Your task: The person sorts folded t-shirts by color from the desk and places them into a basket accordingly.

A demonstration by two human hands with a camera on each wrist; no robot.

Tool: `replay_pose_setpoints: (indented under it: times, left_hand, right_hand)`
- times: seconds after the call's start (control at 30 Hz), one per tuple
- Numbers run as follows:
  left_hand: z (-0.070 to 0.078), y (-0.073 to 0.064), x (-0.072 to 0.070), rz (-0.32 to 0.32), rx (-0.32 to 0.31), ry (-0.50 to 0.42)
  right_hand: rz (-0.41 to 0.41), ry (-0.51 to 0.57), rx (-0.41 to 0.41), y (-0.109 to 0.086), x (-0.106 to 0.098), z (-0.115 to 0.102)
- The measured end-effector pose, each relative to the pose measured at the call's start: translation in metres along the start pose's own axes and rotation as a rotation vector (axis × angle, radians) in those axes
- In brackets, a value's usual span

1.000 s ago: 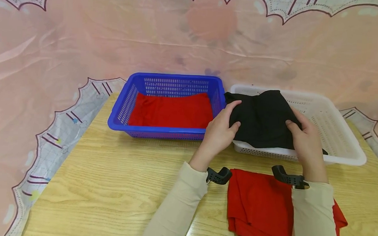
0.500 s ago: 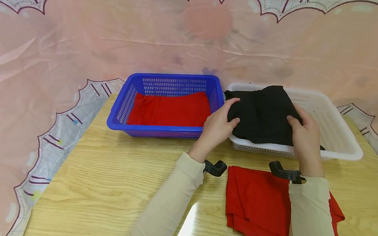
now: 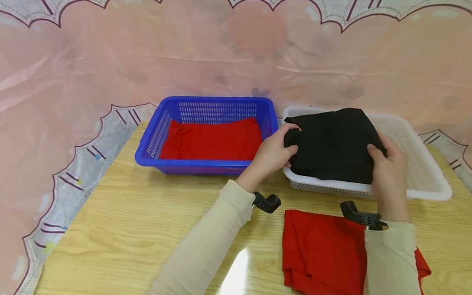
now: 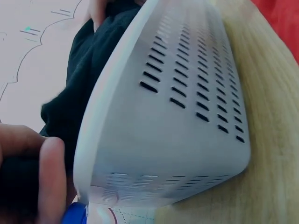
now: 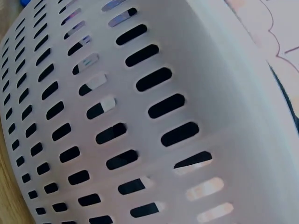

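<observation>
A folded black cloth [image 3: 333, 144] is held over the left part of the white basket [image 3: 426, 171], between both hands. My left hand [image 3: 272, 151] pinches its left edge between thumb and fingers, close to the basket's left rim. On the opposite side, my right hand [image 3: 389, 172] grips the right edge, thumb on top and fingers underneath. The left wrist view shows the black cloth [image 4: 93, 65] behind the basket rim, with the left hand [image 4: 35, 163] at its corner. Dark cloth shows through the slots of the white basket [image 5: 219, 116] in the right wrist view; the right hand is hidden there.
A blue basket [image 3: 204, 163] with a folded red cloth [image 3: 216, 140] inside stands left of the white one. Another red cloth [image 3: 326, 255] lies on the wooden table [image 3: 131, 230] in front, partly under the right forearm. A patterned sheet [image 3: 177, 45] hangs behind.
Both hands have shifted slightly right with the black cloth, whose dark corner near the right wrist no longer shows beyond the hand. The red cloths and baskets stay in place.
</observation>
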State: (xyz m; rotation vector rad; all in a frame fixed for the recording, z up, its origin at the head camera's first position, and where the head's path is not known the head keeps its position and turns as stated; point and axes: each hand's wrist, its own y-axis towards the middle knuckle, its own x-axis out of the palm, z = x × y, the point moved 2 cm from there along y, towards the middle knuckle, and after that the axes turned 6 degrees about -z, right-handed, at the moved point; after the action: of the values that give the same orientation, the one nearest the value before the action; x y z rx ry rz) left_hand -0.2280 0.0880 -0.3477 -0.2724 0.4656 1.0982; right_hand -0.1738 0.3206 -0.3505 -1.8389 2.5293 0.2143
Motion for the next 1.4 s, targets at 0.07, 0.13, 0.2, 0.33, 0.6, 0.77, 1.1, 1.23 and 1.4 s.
replay_pose_setpoints:
  times: [0.07, 0.13, 0.2, 0.33, 0.6, 0.77, 1.1, 1.23, 1.4]
  left_hand:
    - [0.000, 0.003, 0.002, 0.009, -0.012, 0.001]
    - [0.001, 0.006, 0.005, 0.034, -0.007, 0.078]
    - [0.003, 0.008, 0.009, 0.070, 0.008, 0.198]
    - [0.008, 0.009, 0.015, 0.131, 0.058, 0.386]
    - [0.008, 0.011, 0.017, 0.120, 0.113, 0.442]
    - [0.008, 0.012, 0.017, 0.064, 0.089, 0.474]
    - [0.009, 0.012, 0.019, 0.037, 0.062, 0.468]
    - [0.010, 0.013, 0.019, 0.013, 0.067, 0.506]
    - [0.011, 0.014, 0.021, -0.034, 0.052, 0.629]
  right_hand:
    - [-0.004, -0.102, 0.024, 0.000, -0.002, 0.000]
    - [-0.007, -0.188, 0.036, -0.001, -0.002, 0.000]
    - [-0.013, -0.243, 0.035, -0.002, -0.003, 0.000]
    - [-0.018, -0.150, -0.007, -0.001, -0.002, 0.000]
    - [0.025, -0.336, 0.004, 0.003, -0.001, 0.004]
    - [0.033, -0.366, -0.005, 0.003, -0.001, 0.006]
    - [0.096, -0.406, 0.066, 0.004, -0.002, 0.007]
    - [0.139, -0.422, 0.092, 0.005, -0.002, 0.008]
    - [0.183, -0.488, 0.077, 0.006, -0.002, 0.006]
